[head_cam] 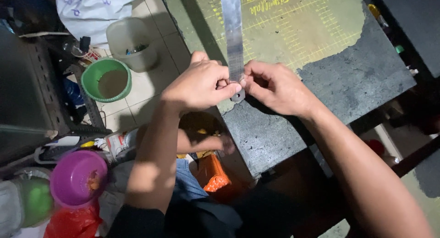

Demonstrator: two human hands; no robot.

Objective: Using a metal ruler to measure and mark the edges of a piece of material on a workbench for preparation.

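A long steel ruler (232,31) lies lengthwise on a worn green cutting mat (321,31), its near end reaching the mat's front edge. My left hand (198,84) and my right hand (275,87) meet at that near end. The fingertips of both pinch the ruler's rounded tip with its hanging hole. The mat's green surface is peeled away over its front part, showing dark grey backing (348,82). My forearms come in from the bottom of the view.
A green bucket (106,80) and a whitish bucket (130,41) stand on the tiled floor at left. A purple bowl (78,177) and red plastic bag (73,222) sit at lower left. An orange mesh item (214,174) lies under the table edge. Dark shelving stands far left.
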